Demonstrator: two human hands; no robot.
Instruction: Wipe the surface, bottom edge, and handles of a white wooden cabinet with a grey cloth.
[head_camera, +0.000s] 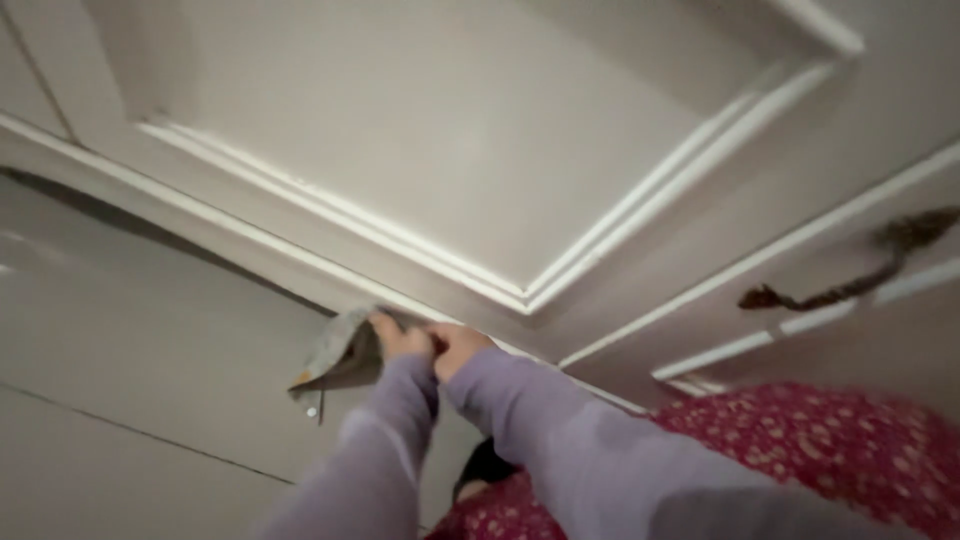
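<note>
Left hand (398, 338) pinching a grey cloth (340, 352), right hand (455, 348) fisted beside it, against the panelled door (440, 140).

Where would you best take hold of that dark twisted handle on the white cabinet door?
Take the dark twisted handle around its thin middle span, coming at it from the front of the white panelled door. It appears fixed to the door at its two thicker ends, so the bowed middle likely stands clear enough for fingers to curl behind. Both hands are busy at a greyish cloth.
</note>
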